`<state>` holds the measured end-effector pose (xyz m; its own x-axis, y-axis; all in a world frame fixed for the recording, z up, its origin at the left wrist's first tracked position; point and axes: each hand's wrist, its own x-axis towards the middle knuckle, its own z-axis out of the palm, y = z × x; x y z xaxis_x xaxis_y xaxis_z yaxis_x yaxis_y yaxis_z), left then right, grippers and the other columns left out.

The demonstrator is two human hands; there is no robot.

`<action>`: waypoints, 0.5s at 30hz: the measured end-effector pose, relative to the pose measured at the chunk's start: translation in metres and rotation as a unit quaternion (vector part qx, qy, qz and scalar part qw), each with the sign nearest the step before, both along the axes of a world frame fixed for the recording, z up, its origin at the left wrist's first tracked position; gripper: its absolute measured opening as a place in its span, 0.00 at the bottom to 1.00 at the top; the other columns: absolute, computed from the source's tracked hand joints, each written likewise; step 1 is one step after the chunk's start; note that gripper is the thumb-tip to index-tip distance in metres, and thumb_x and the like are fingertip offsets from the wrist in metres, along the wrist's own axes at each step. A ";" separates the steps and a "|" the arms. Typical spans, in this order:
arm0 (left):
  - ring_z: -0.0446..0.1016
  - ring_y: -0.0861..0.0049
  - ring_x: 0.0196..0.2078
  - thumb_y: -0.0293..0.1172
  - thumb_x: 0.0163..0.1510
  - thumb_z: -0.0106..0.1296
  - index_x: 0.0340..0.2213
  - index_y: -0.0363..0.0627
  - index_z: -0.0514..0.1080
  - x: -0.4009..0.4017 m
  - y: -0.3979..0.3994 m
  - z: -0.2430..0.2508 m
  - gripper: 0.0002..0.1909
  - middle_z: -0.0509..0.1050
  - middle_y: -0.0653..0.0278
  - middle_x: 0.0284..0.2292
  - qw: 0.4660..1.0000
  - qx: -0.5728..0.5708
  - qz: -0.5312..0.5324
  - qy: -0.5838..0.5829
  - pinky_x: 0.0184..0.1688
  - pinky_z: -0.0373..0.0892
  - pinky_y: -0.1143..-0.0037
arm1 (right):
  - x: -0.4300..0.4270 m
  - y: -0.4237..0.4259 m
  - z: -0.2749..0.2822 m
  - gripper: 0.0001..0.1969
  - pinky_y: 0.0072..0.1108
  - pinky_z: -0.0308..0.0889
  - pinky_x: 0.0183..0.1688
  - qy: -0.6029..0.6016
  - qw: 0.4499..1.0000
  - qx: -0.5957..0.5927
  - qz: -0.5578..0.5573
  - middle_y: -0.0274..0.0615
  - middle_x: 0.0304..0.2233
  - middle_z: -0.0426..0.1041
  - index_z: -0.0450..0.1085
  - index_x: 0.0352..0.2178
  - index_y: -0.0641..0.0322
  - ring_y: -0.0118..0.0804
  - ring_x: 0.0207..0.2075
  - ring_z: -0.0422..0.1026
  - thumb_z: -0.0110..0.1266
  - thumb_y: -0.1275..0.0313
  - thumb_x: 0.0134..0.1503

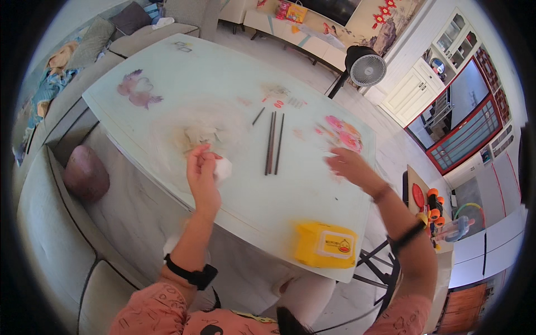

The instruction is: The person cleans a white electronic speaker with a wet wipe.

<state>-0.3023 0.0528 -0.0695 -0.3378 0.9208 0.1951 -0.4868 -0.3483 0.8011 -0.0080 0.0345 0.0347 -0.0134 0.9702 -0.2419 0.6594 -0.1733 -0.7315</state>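
Observation:
My left hand (204,167) is raised over the near left part of the glass-topped table (201,75), its fingers pinched on a folded white wipe or tissue (223,169). To the right, my right hand (347,166) hovers beside a printed pink flower design, blurred, with its fingers partly spread and nothing visible in them. Between the hands lie several slim dark sticks (271,144) side by side, perhaps chopsticks. A shorter dark stick (258,116) rests at an angle just left of them. Near the front edge sits a yellow pack of wipes (324,245) with a white lid.
A grey sofa (54,234) with a pink cushion (86,173) runs along the left. Beyond the table's far right edge stands a fan (366,69). At right, a toy car with orange wheels (435,207) rests on a side surface. A small dark speck (336,199) is on the table.

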 end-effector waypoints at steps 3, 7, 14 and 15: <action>0.62 0.85 0.29 0.23 0.48 0.39 0.36 0.38 0.62 0.000 -0.002 0.000 0.11 0.64 0.69 0.23 1.000 0.007 -0.015 0.006 0.34 0.60 0.84 | -0.056 0.083 -0.061 0.42 0.28 0.58 0.44 -0.272 0.959 0.015 0.077 0.59 0.39 0.64 0.54 0.44 0.76 0.50 0.42 0.65 0.42 0.42 0.43; 0.62 0.85 0.29 0.25 0.49 0.40 0.36 0.39 0.62 -0.006 -0.005 0.004 0.11 0.64 0.69 0.23 0.999 -0.008 -0.022 -0.036 0.33 0.59 0.84 | -0.121 0.139 -0.097 0.35 0.32 0.60 0.43 -0.308 0.950 -0.046 0.007 0.59 0.39 0.65 0.56 0.43 0.78 0.49 0.41 0.65 0.38 0.49 0.48; 0.62 0.85 0.29 0.27 0.50 0.40 0.36 0.41 0.62 -0.009 -0.007 0.007 0.10 0.65 0.68 0.24 0.998 0.008 -0.035 -0.058 0.32 0.59 0.84 | -0.156 0.178 -0.126 0.31 0.30 0.63 0.40 -0.445 0.893 0.022 -0.055 0.55 0.40 0.63 0.44 0.51 0.69 0.49 0.43 0.63 0.38 0.59 0.51; 0.62 0.85 0.29 0.27 0.50 0.40 0.36 0.41 0.62 -0.015 -0.006 0.003 0.10 0.65 0.68 0.24 0.998 0.004 -0.027 -0.055 0.32 0.59 0.84 | -0.168 0.177 -0.124 0.31 0.30 0.63 0.40 -0.443 0.895 0.022 -0.046 0.55 0.40 0.63 0.44 0.51 0.69 0.49 0.43 0.63 0.38 0.59 0.51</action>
<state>-0.3171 0.0470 -0.0666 -0.3077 0.9366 0.1675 -0.5896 -0.3258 0.7390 -0.1763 0.2118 -0.0890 0.2445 0.9664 -0.0798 0.9687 -0.2399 0.0634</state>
